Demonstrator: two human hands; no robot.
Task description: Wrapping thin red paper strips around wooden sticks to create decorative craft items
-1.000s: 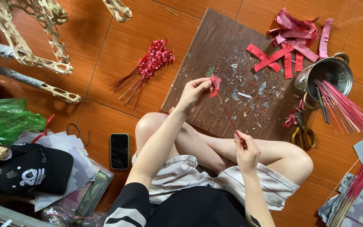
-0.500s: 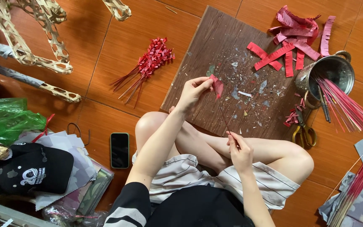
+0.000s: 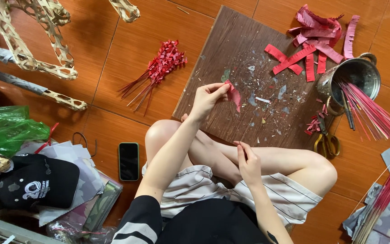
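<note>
While the left hand [image 3: 206, 97] pinches a small red paper strip [image 3: 234, 95] above the brown wooden board [image 3: 231, 40], the right hand [image 3: 249, 162] hovers over the crossed legs with fingertips pressed together, whether on anything I cannot tell, near yellow-handled scissors [image 3: 327, 140].

An orange tiled floor [image 3: 113, 54] is carrying everything. A brown wooden board [image 3: 231, 49] is lying flat on it — littered with paper scraps and red paper strips [image 3: 294, 61]. A bundle of red folded sticks [image 3: 156, 72] is resting just left of the board, a black phone [image 3: 128, 161] nearer the knee, and yellow-handled scissors [image 3: 326, 140] beside a metal pot [image 3: 355, 77].
</note>
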